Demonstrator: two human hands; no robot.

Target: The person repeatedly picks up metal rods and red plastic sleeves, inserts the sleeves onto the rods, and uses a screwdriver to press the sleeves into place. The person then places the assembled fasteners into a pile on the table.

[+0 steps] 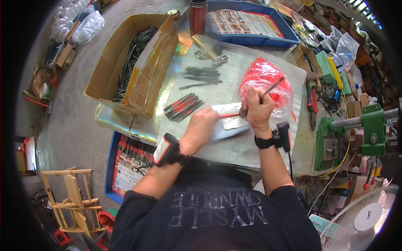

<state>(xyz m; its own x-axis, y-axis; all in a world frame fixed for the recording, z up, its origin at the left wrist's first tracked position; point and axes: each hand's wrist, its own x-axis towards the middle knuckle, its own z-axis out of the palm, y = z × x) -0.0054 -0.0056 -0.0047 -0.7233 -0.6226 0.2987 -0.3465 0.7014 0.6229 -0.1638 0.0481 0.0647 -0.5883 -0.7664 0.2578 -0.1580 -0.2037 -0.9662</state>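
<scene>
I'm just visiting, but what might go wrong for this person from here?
Perhaps three things. The dark rod in the right hand overlaps the plastic bag of red pieces in this view, so it might snag it. The left hand is close to the pile of red-and-black strips and could scatter them. The cable hanging from the right wrist's device might catch on something.

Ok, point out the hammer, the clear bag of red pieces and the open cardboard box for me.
Hammer [206,48]: head view, middle of its handle.
Clear bag [263,76]: head view, its bulging middle.
Cardboard box [154,77]: head view, its right side wall.
</scene>
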